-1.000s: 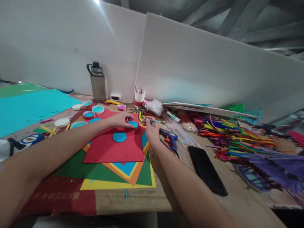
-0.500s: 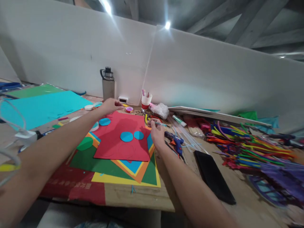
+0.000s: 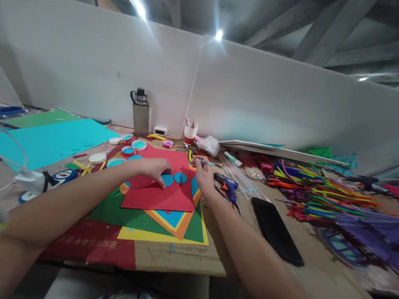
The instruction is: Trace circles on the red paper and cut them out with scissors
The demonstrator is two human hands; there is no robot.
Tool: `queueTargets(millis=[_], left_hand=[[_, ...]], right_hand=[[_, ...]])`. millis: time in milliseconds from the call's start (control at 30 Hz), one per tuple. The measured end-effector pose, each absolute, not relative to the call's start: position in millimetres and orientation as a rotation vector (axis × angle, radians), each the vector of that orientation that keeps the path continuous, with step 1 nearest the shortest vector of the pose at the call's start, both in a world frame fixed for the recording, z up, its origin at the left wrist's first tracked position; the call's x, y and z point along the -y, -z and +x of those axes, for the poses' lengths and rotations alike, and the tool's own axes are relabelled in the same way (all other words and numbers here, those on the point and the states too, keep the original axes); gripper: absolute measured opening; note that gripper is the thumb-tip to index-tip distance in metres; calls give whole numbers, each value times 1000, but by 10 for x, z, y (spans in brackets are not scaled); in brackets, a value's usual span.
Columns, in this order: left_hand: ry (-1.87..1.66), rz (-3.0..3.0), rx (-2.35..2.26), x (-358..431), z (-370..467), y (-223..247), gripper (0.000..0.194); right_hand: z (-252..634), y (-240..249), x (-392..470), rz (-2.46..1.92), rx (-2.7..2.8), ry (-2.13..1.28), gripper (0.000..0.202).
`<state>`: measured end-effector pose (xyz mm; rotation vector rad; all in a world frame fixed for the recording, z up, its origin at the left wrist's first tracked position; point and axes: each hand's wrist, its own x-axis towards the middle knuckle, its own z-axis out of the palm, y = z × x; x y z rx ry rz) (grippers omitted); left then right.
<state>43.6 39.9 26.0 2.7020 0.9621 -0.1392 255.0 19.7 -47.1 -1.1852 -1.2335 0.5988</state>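
Observation:
My left hand (image 3: 156, 170) is over a red sheet (image 3: 156, 201), its thumb and fingers apart at the left edge of a blue paper circle (image 3: 167, 180). Whether the fingertips touch the circle is hard to tell. A second, smaller blue circle (image 3: 180, 178) lies just to the right on the same sheet. At the sheet's right edge, my right hand (image 3: 202, 172) is closed on a slim pen (image 3: 208, 162) that points to the right. Beneath the red sheet are a green sheet (image 3: 124, 216) and a yellow sheet (image 3: 131, 235), with orange and blue ones between.
To the right lie a blue glue gun (image 3: 230, 189), a black phone (image 3: 276, 230) and a heap of colourful pipe cleaners (image 3: 324, 191). Tape rolls (image 3: 139, 144) cluster at the left. Behind stand a bottle (image 3: 141, 116) and a paper cup (image 3: 190, 135).
My left hand has come back from near the pink tape roll, down and to the right, onto the blue circle. My right hand stays at the sheet's edge with the pen.

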Motion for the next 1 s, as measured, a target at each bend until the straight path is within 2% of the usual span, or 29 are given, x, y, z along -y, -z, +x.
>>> queueTargets(millis=[133, 267, 433, 667, 1000], left_hand=[[122, 2661, -959, -462, 397, -282, 60], [-192, 2486, -1099, -731, 311, -336, 67], [-404, 2468, -1192, -1177, 408, -274, 61], [-320, 2550, -1222, -1423, 821, -149, 49], [-256, 2632, -1023, -1586, 948, 79, 55]], right_hand=[[2559, 462, -207, -1176, 1230, -594, 26], [2567, 484, -231, -1197, 1219, -608, 26], [2562, 496, -228, -1238, 1252, -565, 26], [2579, 469, -222, -1237, 1252, -541, 26], [2603, 484, -247, -1231, 1242, -538, 25]])
